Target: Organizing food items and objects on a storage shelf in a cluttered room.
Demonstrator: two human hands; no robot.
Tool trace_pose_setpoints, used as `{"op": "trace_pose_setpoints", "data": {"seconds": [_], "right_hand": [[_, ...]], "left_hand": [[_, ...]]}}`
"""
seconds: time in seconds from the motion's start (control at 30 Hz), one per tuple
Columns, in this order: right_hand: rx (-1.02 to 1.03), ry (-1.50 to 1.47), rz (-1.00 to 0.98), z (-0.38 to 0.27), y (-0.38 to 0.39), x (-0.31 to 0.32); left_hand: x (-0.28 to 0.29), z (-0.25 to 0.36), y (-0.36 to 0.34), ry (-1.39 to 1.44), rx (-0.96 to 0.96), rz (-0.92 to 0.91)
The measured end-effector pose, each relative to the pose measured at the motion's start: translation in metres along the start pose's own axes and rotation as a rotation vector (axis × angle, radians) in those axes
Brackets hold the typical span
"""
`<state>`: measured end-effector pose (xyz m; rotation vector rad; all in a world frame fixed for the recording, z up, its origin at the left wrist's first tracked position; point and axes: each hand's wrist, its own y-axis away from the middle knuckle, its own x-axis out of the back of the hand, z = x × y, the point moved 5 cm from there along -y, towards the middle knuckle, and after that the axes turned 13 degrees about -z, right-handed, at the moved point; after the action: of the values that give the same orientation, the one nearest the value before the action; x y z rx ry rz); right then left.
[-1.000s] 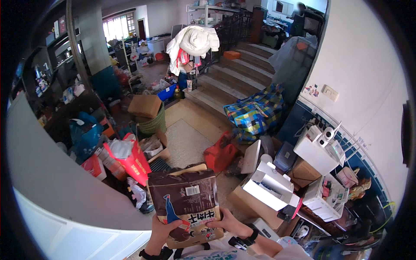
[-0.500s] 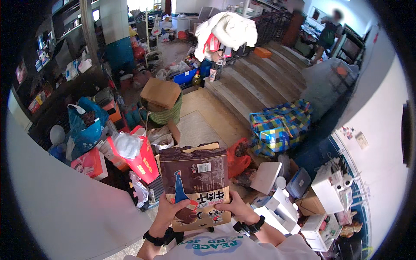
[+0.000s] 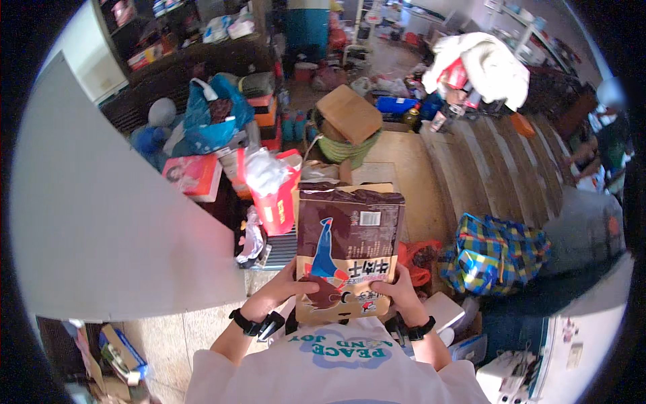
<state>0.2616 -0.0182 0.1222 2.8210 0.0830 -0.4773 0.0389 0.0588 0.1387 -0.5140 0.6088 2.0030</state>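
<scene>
Cluttered storeroom with wooden steps | view has tilted down since a second ago | brown snack bag upright at chest, unchanged | left hand and right hand fingers still clasp its lower edges | red bag beyond.

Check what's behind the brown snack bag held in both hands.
Behind the brown snack bag, a tan cardboard edge shows above its top and the red plastic bag at its right. The bag covers the rest. Left hand and right hand grip its lower corners.
</scene>
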Motion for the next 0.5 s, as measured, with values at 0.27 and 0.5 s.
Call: {"op": "trace_pose_setpoints", "data": {"seconds": [0.27,0.5], "right_hand": [[-0.073,-0.121,-0.084,0.004,-0.006,0.003],[-0.115,-0.162,-0.231,0.026,-0.005,0.007]], "left_hand": [[-0.018,0.000,-0.001,-0.033,-0.164,0.195],[-0.018,-0.010,0.017,-0.077,-0.220,0.271]]}}
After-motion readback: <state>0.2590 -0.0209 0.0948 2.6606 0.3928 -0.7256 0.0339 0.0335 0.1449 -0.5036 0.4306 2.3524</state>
